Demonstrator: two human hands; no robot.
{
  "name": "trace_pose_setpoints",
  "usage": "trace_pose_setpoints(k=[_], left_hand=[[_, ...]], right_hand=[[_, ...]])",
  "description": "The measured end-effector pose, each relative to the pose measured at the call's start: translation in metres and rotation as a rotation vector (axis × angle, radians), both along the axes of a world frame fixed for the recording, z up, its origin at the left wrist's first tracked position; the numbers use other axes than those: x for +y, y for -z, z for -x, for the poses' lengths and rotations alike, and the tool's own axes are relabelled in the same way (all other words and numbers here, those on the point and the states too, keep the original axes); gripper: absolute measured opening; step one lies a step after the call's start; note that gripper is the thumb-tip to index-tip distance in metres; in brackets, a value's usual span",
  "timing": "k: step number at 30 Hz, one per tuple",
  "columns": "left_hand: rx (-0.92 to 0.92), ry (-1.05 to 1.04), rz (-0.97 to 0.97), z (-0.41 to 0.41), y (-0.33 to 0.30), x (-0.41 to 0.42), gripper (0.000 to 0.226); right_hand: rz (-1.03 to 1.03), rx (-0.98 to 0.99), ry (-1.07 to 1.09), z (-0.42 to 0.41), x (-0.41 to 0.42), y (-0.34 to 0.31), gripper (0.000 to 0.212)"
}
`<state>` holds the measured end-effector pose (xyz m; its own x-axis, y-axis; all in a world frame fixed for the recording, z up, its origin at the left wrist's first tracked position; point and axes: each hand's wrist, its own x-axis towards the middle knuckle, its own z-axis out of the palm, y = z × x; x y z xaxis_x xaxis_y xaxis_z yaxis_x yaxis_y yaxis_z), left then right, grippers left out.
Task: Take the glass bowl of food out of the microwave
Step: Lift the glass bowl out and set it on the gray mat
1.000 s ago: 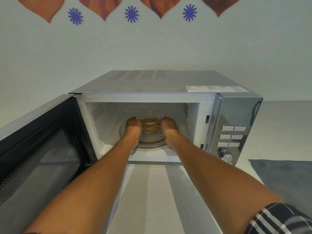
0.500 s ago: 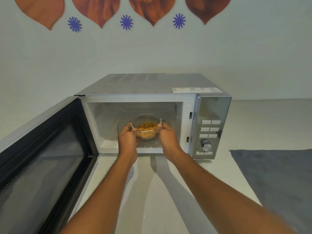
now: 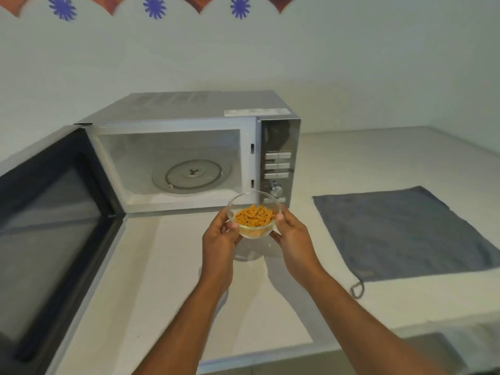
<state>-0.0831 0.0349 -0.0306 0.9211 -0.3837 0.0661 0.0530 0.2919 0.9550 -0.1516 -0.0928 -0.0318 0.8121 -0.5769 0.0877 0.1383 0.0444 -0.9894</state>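
Observation:
A small clear glass bowl with orange strips of food is held in the air above the counter, in front of the microwave's control panel. My left hand grips its left side and my right hand grips its right side. The silver microwave stands behind with its door swung wide open to the left. Inside, only the bare glass turntable shows.
A grey cloth lies flat on the pale counter to the right of the bowl. The open door blocks the left side. The counter's front edge runs across the lower part of the view. A wall rises behind the microwave.
Both hands lifted the bowl off the turntable, drew it out of the microwave and carried it toward me and slightly right. The head moved back, so the microwave looks farther away.

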Motion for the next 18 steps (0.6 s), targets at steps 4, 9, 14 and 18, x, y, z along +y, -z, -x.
trace_pose_setpoints(k=[4,9,14,18], left_hand=[[-0.054,0.135,-0.08,0.028,0.002,-0.037,0.042],[-0.102,0.254,-0.166,0.05,0.004,-0.097,0.043],[-0.079,0.367,-0.234,0.061,0.004,-0.159,0.039],[-0.068,0.41,-0.325,0.058,0.005,-0.201,0.035]], right_hand=[[-0.041,-0.005,0.116,0.043,-0.036,0.003,0.036],[-0.057,0.027,0.243,0.086,-0.085,0.005,0.034],[-0.037,0.077,0.355,0.109,-0.133,0.001,0.034],[-0.031,0.139,0.42,0.113,-0.168,0.002,0.038]])
